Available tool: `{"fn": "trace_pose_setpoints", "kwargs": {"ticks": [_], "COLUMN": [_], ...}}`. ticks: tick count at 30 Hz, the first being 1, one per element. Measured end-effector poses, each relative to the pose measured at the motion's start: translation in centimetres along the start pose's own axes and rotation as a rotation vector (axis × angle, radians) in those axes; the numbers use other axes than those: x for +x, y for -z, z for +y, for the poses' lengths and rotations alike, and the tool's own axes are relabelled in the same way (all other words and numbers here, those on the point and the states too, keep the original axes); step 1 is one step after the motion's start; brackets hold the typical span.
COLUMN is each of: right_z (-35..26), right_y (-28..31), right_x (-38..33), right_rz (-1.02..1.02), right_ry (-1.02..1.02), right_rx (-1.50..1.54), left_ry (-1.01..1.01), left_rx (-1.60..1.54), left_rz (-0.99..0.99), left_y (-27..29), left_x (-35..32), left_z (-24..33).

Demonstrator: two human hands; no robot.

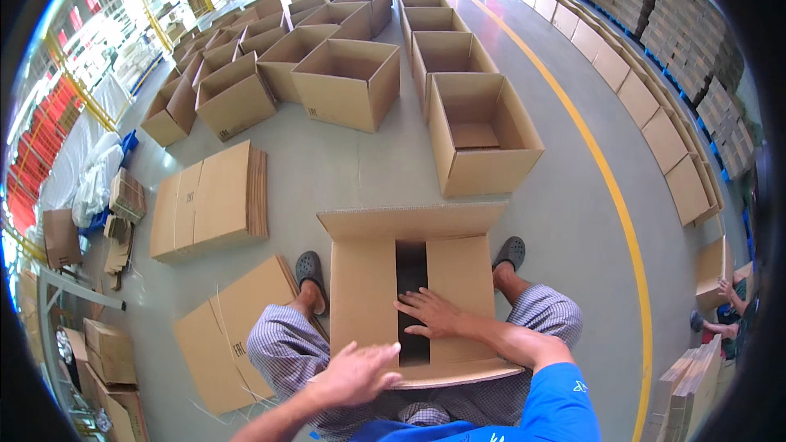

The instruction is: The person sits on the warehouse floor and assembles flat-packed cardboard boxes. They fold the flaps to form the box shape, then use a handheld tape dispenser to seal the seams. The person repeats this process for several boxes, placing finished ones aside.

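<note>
Between my knees a brown cardboard box [364, 278] stands upright. Its two side flaps are folded inward, with a dark gap between them. The far flap [413, 217] and the near flap [458, 372] stick outward. My right hand [431, 313] lies on the right side flap, fingers spread and reaching over the gap. Near the box's front left corner is my left hand [356, 374], its fingers stretched out and nothing in it. Whether it touches the left flap I cannot tell.
An open box [483, 168] heads a long row beyond mine; several more open boxes [348, 86] fill the far left. Stacks of flat cartons [217, 205] lie to my left. A yellow floor line [618, 196] runs along the right. Another person's hand [726, 289] shows at the right edge.
</note>
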State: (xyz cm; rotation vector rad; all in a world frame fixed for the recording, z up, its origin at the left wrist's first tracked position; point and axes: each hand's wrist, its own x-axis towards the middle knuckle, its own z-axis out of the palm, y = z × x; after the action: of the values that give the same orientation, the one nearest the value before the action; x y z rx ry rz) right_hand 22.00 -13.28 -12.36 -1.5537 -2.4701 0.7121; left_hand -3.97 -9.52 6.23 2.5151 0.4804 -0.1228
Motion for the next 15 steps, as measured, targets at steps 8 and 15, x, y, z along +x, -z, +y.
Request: {"fn": "trace_pose_setpoints", "kwargs": {"ticks": [8,15], "right_z": [3.8,1.7], "right_y": [3.1,19.6], "right_x": [2.2,2.5], "right_rz": [-0.221,0.675], "right_ry": [0.081,0.001], "right_rx": [0.388,-0.261], "left_ry": [0.215,0.322], "left_rx": [-0.023,0.247], "left_rz": [0.21,0.785], "left_y": [-2.1,-10.5], "left_x": [7.2,13.9], "left_z": [-3.4,-13.6]}}
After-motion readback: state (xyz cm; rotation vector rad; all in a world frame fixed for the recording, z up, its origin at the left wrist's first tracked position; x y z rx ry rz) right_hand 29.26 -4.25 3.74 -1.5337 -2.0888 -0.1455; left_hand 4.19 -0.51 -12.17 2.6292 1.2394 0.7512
